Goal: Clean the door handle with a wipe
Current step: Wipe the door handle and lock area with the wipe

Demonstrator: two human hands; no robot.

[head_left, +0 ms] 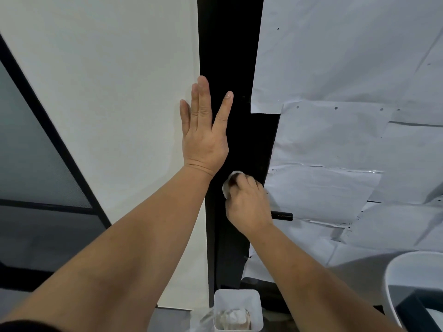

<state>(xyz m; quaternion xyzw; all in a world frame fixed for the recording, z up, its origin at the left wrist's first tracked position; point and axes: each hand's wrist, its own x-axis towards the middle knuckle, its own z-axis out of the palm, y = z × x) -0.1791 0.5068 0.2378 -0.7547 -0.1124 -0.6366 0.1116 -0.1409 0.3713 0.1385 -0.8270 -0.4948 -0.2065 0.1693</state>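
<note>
The door handle [282, 215] is a black bar sticking out to the right from behind the person's right hand [247, 207], level with the dark door edge [230, 140]; only its outer end shows, with a thin silvery tip beyond it. The rest of it is hidden under the hand. That right hand is curled closed around a white wipe [229, 185], the fingers bunched together over the cloth, and a crumpled fold of the wipe pokes out at the upper left of the knuckles. The wipe is pressed against the black strip just above and to the left of the visible handle end.

The left hand [203, 130] lies flat, palm against the surface, straddling the line where the cream wall [107, 92] meets the black strip. Its fingers are straight and point upward, three of them close together and the thumb splayed out to the right over the black.

To the right of the strip, the door is covered in overlapping sheets of pale paper [347, 80], creased and dotted with small dark marks. Down below stands a small white square bin [237, 310] with crumpled used wipes inside, and a white curved seat [407, 283] shows in the lower right corner. I can read no writing, label or brand anywhere.
</note>
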